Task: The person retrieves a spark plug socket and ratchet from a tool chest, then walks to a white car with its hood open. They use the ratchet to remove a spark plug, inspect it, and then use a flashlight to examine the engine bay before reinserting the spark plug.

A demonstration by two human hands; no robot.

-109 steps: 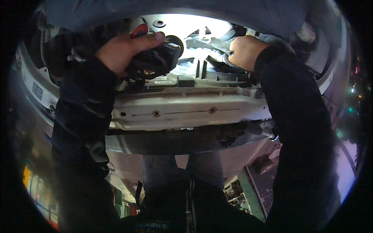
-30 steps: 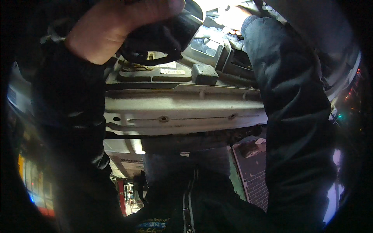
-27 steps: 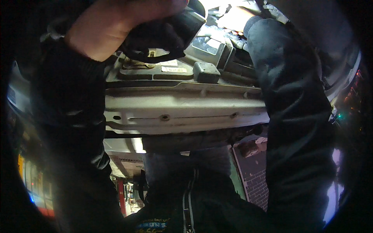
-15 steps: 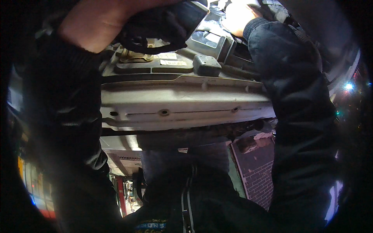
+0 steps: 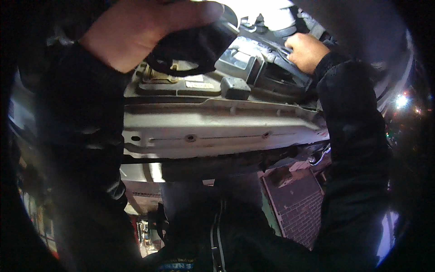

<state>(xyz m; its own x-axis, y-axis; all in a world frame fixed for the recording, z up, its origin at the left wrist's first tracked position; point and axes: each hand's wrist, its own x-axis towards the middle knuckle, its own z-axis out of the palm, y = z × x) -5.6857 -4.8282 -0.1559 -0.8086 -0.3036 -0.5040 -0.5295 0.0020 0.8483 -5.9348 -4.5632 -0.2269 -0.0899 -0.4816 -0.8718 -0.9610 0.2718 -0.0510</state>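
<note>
My left hand point(image 5: 136, 31) is closed around a bulky black object point(image 5: 192, 41) with a rounded body and a pale rim at its right end. My thumb lies along its top; its exact kind cannot be made out. Farther right, my right hand point(image 5: 309, 52) has its fingers curled beside a dark strip in a vehicle's engine bay. Whatever those fingers grip is hidden. A bright white round part point(image 5: 283, 20) is just above them, washed out by strong light. Below the hands are a black plastic housing point(image 5: 240, 61) and a small box-shaped block point(image 5: 235, 88).
The pale metal front crossmember point(image 5: 217, 120) runs across, between my body and the engine parts. A brass-coloured fitting point(image 5: 158, 75) and a pale label point(image 5: 199, 85) are under the black object. Brick-patterned paving point(image 5: 299, 208) shows below right. A bright lamp point(image 5: 401, 100) shines far right.
My right hand has drawn back toward me and to the right, out of the glare near the white part. My left hand, with the black object, has shifted slightly down in view.
</note>
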